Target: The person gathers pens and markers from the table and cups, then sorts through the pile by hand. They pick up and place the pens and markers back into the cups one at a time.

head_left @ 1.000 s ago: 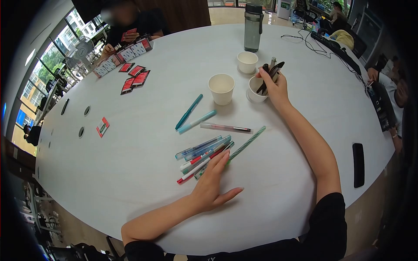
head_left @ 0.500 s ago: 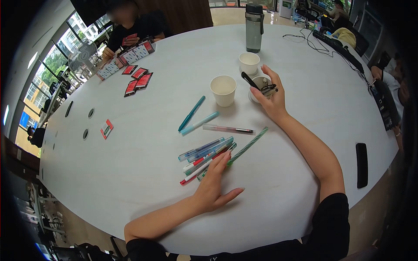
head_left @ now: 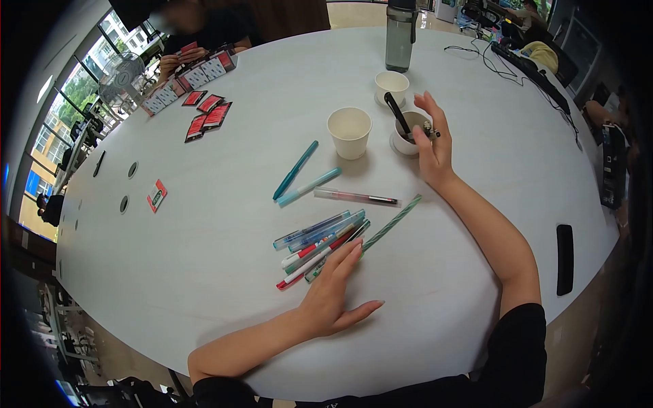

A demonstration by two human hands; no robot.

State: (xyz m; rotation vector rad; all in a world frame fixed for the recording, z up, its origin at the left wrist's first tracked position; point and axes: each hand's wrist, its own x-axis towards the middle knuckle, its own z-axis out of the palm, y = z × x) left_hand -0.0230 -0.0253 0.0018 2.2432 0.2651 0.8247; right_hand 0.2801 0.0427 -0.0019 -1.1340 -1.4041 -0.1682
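Note:
My right hand (head_left: 437,146) is at a paper cup (head_left: 405,145), thumb and fingers apart around its right side. A black pen (head_left: 396,112) leans up out of this cup, and more dark pen ends show between thumb and fingers. My left hand (head_left: 333,285) lies with fingers stretched over the right end of a pile of blue, red, white and green pens (head_left: 320,246), its thumb spread away. A green striped stick (head_left: 393,223) pokes out beyond its fingertips. Farther up lie a teal pen (head_left: 296,170), a light blue pen (head_left: 310,187) and a clear pen (head_left: 357,197).
Two more paper cups, a nearer one (head_left: 349,136) and a farther one (head_left: 392,83), stand beside a grey bottle (head_left: 401,37). Red card packs (head_left: 209,117) lie at the back left near another person's hands (head_left: 182,58). A black strip (head_left: 564,260) lies at right.
My right hand has lowered slightly toward the cup and its fingers have spread; the black pen now stands steeper in the cup. The left hand stays on the pile. The view has shifted slightly.

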